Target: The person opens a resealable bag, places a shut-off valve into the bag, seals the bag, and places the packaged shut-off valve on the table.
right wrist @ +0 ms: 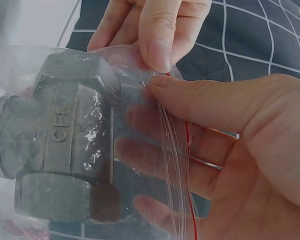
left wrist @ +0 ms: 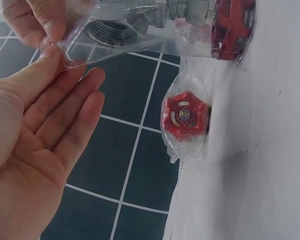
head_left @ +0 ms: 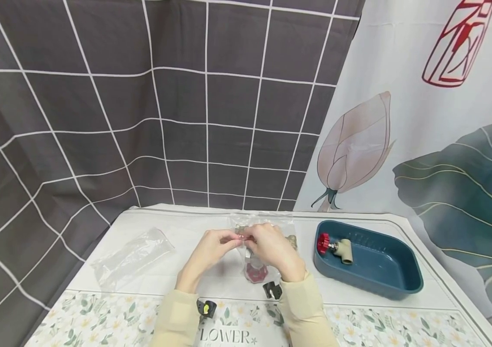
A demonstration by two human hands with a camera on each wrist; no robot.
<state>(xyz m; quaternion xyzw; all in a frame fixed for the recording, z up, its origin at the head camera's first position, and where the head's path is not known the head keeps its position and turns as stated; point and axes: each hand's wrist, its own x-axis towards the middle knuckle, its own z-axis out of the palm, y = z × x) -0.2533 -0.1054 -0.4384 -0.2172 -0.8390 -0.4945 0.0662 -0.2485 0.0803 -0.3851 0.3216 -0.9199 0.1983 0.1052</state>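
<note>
Pinching the red-lined zip edge of a clear plastic bag (right wrist: 135,182), the thumb and fingers of the left hand (head_left: 211,248) and of the right hand (head_left: 272,243) meet almost tip to tip; the right hand's other fingers extend behind the film; inside the bag lies a silver-grey metal valve body (right wrist: 65,145) with raised lettering "CF8", a threaded round opening and a red lobed handwheel (left wrist: 232,27); bag and valve are at the middle of the white-covered table (head_left: 198,219), before the person; near them, a second red lobed wheel (left wrist: 185,115) shows through crumpled clear wrapping; to the right stands a dark blue, round-cornered tray (head_left: 387,265), at whose left end rests a beige tee-shaped valve (head_left: 345,250) with a red wheel; to the left, well apart from the hands, a long transparent plastic sleeve (head_left: 135,258) lies flat; behind the table hangs a dark grey cloth with white grid lines (head_left: 228,101)
</note>
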